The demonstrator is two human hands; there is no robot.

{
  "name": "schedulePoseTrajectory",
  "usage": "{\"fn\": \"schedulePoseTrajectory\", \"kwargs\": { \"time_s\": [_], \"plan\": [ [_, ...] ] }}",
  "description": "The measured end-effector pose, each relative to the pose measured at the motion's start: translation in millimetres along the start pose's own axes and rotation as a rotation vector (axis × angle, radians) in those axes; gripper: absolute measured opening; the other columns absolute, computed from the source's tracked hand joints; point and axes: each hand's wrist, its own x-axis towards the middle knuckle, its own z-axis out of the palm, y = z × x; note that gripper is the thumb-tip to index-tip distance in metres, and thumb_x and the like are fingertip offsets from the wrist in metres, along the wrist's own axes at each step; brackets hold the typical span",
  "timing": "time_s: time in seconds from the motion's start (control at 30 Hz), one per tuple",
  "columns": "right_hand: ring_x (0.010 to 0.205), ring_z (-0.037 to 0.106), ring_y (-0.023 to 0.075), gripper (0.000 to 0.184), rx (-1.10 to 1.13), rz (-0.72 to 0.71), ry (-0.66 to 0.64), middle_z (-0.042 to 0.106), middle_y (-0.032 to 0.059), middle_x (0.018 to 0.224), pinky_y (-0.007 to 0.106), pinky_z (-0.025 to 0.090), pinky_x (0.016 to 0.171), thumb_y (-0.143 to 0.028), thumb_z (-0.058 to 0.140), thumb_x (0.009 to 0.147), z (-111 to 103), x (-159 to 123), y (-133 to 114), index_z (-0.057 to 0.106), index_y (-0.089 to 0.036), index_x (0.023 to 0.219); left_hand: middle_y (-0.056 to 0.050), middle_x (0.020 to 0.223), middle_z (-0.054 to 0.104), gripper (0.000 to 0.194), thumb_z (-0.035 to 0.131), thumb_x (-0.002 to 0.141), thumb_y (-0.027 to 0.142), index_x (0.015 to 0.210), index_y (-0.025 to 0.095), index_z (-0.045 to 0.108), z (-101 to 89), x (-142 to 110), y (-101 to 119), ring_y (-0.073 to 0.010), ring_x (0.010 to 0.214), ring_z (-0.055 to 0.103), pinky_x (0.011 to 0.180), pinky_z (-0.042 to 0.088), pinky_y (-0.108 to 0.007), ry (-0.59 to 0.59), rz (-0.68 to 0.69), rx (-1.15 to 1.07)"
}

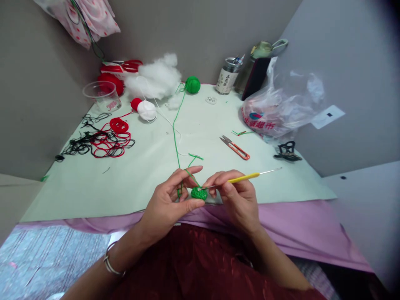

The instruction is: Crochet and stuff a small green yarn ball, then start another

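My left hand (pixel 175 193) pinches a small round piece of green crochet (pixel 199 193) between thumb and fingers at the table's front edge. Green yarn (pixel 175 137) runs over the fingers of this hand and back to a green yarn ball (pixel 193 84) at the rear. In my right hand (pixel 236 196) is a crochet hook with a yellow handle (pixel 243 178), gripped like a pen. Its left metal end meets the top of the green piece, and its other tip points right. A short green yarn tail lies just beyond my left fingers.
Orange thread snips (pixel 235 147) lie right of centre, with a black hair claw (pixel 287 151) farther right. A plastic bag (pixel 281 110), phone (pixel 256 78) and pen cup (pixel 227 77) stand behind. Leftward are white stuffing (pixel 154 77), a white yarn ball (pixel 146 111), tangled yarn (pixel 103 141) and a clear cup (pixel 102 96).
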Motion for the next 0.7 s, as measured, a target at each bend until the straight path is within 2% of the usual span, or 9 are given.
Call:
{"fn": "schedulePoseTrajectory", "kwargs": {
  "time_s": [0.13,0.27,0.37,0.5,0.6,0.7],
  "plan": [
    [0.079,0.069,0.0147,0.012,-0.03,-0.004,-0.058,0.081,0.0043,0.1,0.029,0.058,0.073,-0.026,0.063,0.103,-6,0,-5,0.075,-0.024,0.103,0.001,0.092,0.059,0.055,0.093,0.076,0.026,0.129,0.031,0.077,-1.9,0,-1,-0.0091,0.071,0.047,0.067,0.041,-0.024,0.001,0.046,0.078],
    [0.082,0.07,0.0154,0.013,-0.165,-0.066,-0.131,0.08,0.0046,0.099,0.03,0.059,0.074,-0.024,0.061,0.104,-9,2,-14,0.074,-0.024,0.103,0.001,0.092,0.059,0.055,0.091,0.077,0.024,0.129,0.031,0.077,-2.2,0,-1,-0.0093,0.071,0.047,0.068,0.042,-0.025,0.002,0.088,0.148],
    [0.09,0.074,0.018,0.016,-0.394,-0.197,-0.202,0.08,0.0068,0.099,0.033,0.061,0.078,-0.019,0.058,0.105,-8,4,-22,0.073,-0.022,0.106,0.0,0.093,0.06,0.049,0.089,0.077,0.02,0.124,0.028,0.079,0.1,1,-2,-0.0108,0.074,0.05,0.067,0.042,-0.026,0.043,0.114,0.209],
    [0.094,0.075,0.0195,0.019,-0.767,-0.462,-0.284,0.08,0.0112,0.103,0.034,0.063,0.079,-0.011,0.054,0.103,-3,0,-23,0.068,-0.019,0.113,-0.002,0.094,0.061,0.045,0.084,0.078,0.018,0.123,0.025,0.078,5.1,1,-6,-0.0125,0.076,0.052,0.066,0.044,-0.026,0.13,0.163,0.254],
    [0.095,0.075,0.0206,0.017,-0.929,-0.607,-0.255,0.079,0.0162,0.107,0.033,0.065,0.078,-0.01,0.055,0.102,1,-5,-17,0.066,-0.016,0.114,-0.002,0.094,0.061,0.045,0.08,0.081,0.016,0.125,0.025,0.076,7.9,-1,-11,-0.0128,0.076,0.053,0.07,0.046,-0.026,0.181,0.234,0.276],
    [0.098,0.075,0.0227,0.015,-1.042,-0.717,-0.221,0.08,0.0178,0.105,0.034,0.066,0.08,-0.012,0.057,0.102,3,-8,-11,0.067,-0.014,0.113,-0.003,0.099,0.062,0.046,0.077,0.082,0.011,0.125,0.027,0.077,10.0,-3,-18,-0.0145,0.085,0.057,0.073,0.046,-0.025,0.203,0.301,0.303]
  ]
}}
